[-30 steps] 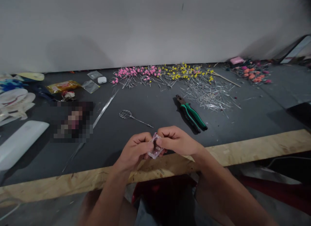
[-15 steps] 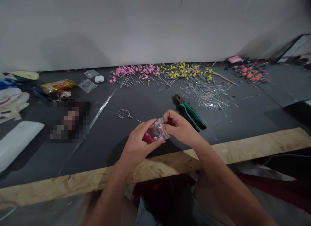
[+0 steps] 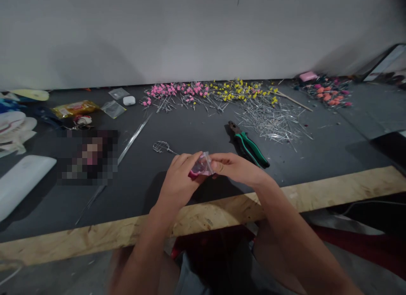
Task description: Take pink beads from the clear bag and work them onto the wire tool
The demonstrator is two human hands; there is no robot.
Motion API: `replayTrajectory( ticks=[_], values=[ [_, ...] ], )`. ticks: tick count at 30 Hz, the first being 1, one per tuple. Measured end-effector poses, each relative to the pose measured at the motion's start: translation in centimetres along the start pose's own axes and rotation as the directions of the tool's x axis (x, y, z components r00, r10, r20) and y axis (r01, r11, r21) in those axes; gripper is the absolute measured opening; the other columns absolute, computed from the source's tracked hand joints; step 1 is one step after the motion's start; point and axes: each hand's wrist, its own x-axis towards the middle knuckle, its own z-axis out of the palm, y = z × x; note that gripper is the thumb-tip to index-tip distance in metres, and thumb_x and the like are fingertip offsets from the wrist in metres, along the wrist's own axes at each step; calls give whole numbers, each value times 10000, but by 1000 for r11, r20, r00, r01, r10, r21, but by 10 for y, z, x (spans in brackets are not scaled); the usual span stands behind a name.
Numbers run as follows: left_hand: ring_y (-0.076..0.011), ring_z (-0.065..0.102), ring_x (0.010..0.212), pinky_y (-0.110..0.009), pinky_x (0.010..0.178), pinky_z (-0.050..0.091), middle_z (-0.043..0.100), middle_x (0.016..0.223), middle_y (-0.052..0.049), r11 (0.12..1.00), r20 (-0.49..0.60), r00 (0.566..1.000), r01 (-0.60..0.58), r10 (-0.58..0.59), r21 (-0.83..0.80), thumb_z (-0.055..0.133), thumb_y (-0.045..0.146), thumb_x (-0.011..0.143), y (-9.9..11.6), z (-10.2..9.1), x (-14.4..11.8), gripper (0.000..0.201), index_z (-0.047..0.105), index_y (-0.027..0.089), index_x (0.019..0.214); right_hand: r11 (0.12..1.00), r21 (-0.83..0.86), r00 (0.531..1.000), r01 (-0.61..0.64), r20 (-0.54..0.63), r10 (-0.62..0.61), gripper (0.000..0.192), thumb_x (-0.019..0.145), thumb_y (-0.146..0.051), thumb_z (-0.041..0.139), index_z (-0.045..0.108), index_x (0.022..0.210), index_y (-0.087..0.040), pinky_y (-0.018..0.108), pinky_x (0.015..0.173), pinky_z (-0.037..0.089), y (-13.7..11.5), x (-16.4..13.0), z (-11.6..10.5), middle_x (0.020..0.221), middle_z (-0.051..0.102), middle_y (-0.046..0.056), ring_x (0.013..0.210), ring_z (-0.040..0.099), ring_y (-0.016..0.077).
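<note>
1. Since a second ago we have lifted both hands away from the wooden edge and out over the dark table [image 3: 196, 130]; the bag, then bunched tight between our fists, now sits higher and more spread out.
2. We see the table running wide under a pale wall, with its wooden edge [image 3: 317, 193] nearest us.
3. Along the far side lie heaps of pink pins [image 3: 173, 92], yellow pins [image 3: 236, 90] and bare wire [image 3: 272, 119], all well apart from our hands.
4. Green pliers [image 3: 249, 145] lie just beyond our right hand, not touched. A small wire whisk [image 3: 162, 147] lies just beyond our left hand, its handle tip hidden by our fingers.
5. Our left hand [image 3: 177, 183] is closed on the bag from below and the near side, thumb and fingers pinching it.
6. Our right hand [image 3: 236, 170] pinches the bag's right edge between thumb and fingertips, the other fingers curled narrow.
7. We hold the bag [image 3: 202, 166] between the two hands, clear of the table. It is small, clear plastic, with something pink inside; what exactly, we cannot tell.
8. We judge the bag light, soft and crinkly, and a little slippery, so it should be held by the edges near the mouth, with a gentle pinch, so the contents do not spill or get crushed.
</note>
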Motion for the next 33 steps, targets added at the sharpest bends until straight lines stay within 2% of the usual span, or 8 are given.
replayTrajectory(
  ticks=[3,5,9,12,17,21,25,33],
  values=[
    [-226,520,1029,-389,913,408,599,1094,-50,991,-6,999,51,-52,-123,642,296,752,4,-3,-1,468,541,254,1207,999,29,1000,18,-7,-18,336,750,-330,691,643,1061,-213,296,833,464,1,2,6,991,650,21,896,584,142],
    [-224,511,1098,-388,951,400,569,1182,-48,957,3,996,84,-86,-278,653,251,728,6,-5,-1,513,524,268,1225,1000,26,998,6,-61,-4,297,760,-291,677,645,1045,-216,275,745,483,3,4,9,929,651,13,787,584,120],
    [-191,547,1078,-325,887,459,555,1217,-63,708,-8,972,165,-234,-687,643,243,735,6,-4,1,555,473,257,1263,998,64,975,17,-220,-2,194,790,-263,623,676,970,-213,244,594,483,4,6,8,744,627,-10,612,553,91],
    [-144,592,874,-259,727,484,636,1031,-52,556,30,926,252,-376,-792,634,278,758,5,-3,4,390,573,210,1137,991,113,948,71,-317,-31,198,787,-254,616,688,965,-205,254,606,491,3,6,6,702,619,-10,634,571,102],
    [-92,533,644,-228,595,442,653,816,-16,507,108,909,319,-402,-801,672,305,745,4,-4,5,161,664,176,843,999,12,988,38,-148,-36,345,755,-222,641,661,1099,-232,249,645,468,0,3,3,779,626,-16,651,533,86],
    [-89,535,624,-238,624,440,655,778,1,481,163,904,355,-395,-802,681,296,743,5,-4,5,191,662,190,901,998,-59,993,22,-111,-29,432,788,-214,587,594,1219,-245,245,644,443,-1,3,3,780,621,-17,628,517,81],
    [-116,587,750,-260,716,458,680,850,-15,336,156,897,310,-414,-890,687,311,746,5,1,8,250,673,199,970,997,-78,996,-3,-93,-4,413,798,-150,505,612,1189,-232,242,637,446,0,3,4,730,620,-20,614,528,82],
    [-112,589,712,-243,702,450,692,781,-23,215,241,865,362,-440,-907,752,290,675,6,5,11,152,711,173,764,978,-160,984,-133,98,150,409,783,-87,401,629,1113,-165,223,565,441,-6,-3,2,586,586,-34,522,527,85]
  ],
)
